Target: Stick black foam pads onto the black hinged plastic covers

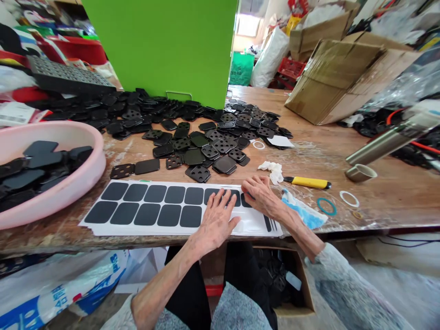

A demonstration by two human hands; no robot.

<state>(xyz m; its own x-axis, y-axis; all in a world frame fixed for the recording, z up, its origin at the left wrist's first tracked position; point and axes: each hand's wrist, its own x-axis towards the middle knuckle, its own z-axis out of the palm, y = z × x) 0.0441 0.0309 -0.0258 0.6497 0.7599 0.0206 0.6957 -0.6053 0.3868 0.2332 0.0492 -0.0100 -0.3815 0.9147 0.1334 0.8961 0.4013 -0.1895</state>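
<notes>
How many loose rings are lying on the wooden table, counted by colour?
White rings: 2
Teal ring: 1
Amber ring: 1
Total: 4

Workshop, seemingly: workbench, heaped black parts.

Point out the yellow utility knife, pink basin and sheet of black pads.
Yellow utility knife (pixel 307 182), head view, on its yellow handle.
Pink basin (pixel 100 162), head view, on its right rim.
Sheet of black pads (pixel 168 215), head view, on a bottom-row pad.
</notes>
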